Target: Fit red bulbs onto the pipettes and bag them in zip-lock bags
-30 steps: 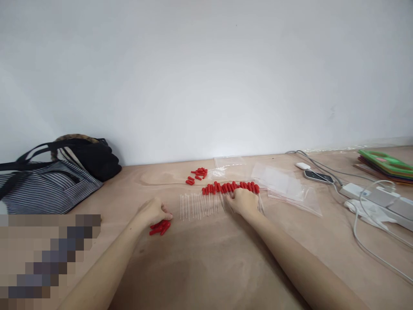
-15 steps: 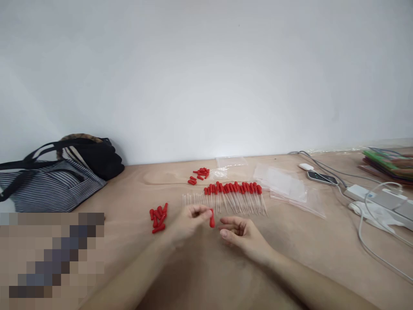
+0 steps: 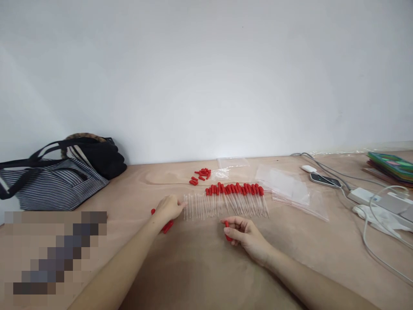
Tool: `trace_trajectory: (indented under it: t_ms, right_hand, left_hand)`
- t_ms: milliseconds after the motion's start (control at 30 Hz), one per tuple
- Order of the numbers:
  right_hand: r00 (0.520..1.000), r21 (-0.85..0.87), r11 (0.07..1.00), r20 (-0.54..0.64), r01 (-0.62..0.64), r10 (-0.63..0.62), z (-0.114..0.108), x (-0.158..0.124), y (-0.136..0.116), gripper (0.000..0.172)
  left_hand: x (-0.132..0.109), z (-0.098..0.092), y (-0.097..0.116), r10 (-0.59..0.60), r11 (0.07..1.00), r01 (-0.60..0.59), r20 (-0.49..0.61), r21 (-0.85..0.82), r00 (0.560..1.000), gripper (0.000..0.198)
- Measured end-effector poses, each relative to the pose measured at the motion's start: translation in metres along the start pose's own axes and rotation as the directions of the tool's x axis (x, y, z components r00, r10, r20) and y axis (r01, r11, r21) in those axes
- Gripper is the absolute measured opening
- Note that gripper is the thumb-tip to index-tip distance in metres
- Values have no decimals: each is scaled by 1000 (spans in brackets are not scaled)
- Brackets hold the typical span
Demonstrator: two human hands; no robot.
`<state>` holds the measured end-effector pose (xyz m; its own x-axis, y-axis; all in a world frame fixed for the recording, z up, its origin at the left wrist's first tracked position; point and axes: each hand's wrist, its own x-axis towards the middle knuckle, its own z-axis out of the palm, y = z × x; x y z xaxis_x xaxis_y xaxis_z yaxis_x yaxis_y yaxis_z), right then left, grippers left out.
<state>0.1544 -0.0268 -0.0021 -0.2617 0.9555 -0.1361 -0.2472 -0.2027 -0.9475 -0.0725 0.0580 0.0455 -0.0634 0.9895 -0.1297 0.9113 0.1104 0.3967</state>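
Note:
In my right hand [image 3: 247, 236], a red rubber dropper bulb [image 3: 227, 232] is pinched between thumb and fingers. My left hand [image 3: 171, 208] is at the left end of a row of clear, thin dropper tubes [image 3: 195, 207], thumb and fingers drawn together at the outermost tube; its fingertips are too small to show what they pinch. Farther right in the row, droppers [image 3: 237, 189] carry red bulbs on their tops. Loose red bulbs [image 3: 167, 227] lie under and beside my left wrist, partly hidden by it.
More red bulbs [image 3: 201, 175] lie behind the row, beside a clear bag [image 3: 232, 162]. Clear plastic bags [image 3: 287, 187] spread to the right, then a phone [image 3: 325, 180], a power strip [image 3: 361, 196] and cables. A striped bag [image 3: 61, 183] stands at left against the wall.
The red bulb has passed from my left hand to my right. My left hand has moved left and up to the end of the tube row, covering part of the near bulb pile.

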Motion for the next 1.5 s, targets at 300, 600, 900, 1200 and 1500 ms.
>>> trace_trajectory:
  t_ms: [300,600,900,1200,1500]
  right_hand:
    - [999,-28,1000,36,5,-4,-1,-2,1,32]
    - [1000,19,1000,24,2,-3,-1,0,2,33]
    - [995,70,994,53,80,-84,-10,-1,-6,28]
    - [949,-304,901,36,309,-313,-14,-2,-16,29]
    - [926,-320,869,119,378,-359,-15,-4,-16,25]
  left_hand:
    - [34,16,-6,-111,994,110,75,12,991,35]
    - [42,6,-15,-108,984,121,100,-134,989,28]
    - [-40,11,20,345,686,-214,52,-696,937,29]
    - [-79,33,40,454,616,-171,169,-769,875,29]
    - [-81,37,41,487,650,-232,164,-723,858,20]
